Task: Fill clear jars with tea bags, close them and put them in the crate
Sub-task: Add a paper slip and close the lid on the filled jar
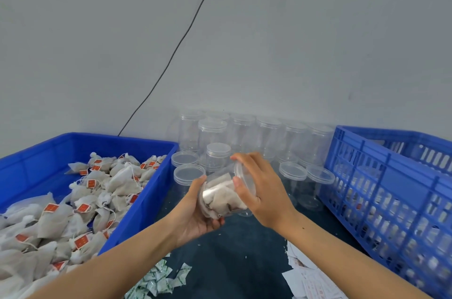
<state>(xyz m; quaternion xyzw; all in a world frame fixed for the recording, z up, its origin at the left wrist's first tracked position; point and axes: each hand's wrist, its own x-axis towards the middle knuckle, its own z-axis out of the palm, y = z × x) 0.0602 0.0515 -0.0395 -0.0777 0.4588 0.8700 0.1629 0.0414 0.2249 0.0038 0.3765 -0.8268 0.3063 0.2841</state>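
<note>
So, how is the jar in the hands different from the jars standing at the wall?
The held jar contains tea bags and lies tilted between the left hand and right hand. The wall jars look empty and stand upright. Both kinds are clear plastic with clear lids.

A black cable (182, 40) runs diagonally down a plain grey wall (318, 29), ending behind the left bin. On the dark work surface (234, 249), near the front edge, lies a scatter of small white-and-green sachets (159, 279). To the right of these, a loose pile of white printed paper slips (308, 276) lies just beside the crate's base.
</note>
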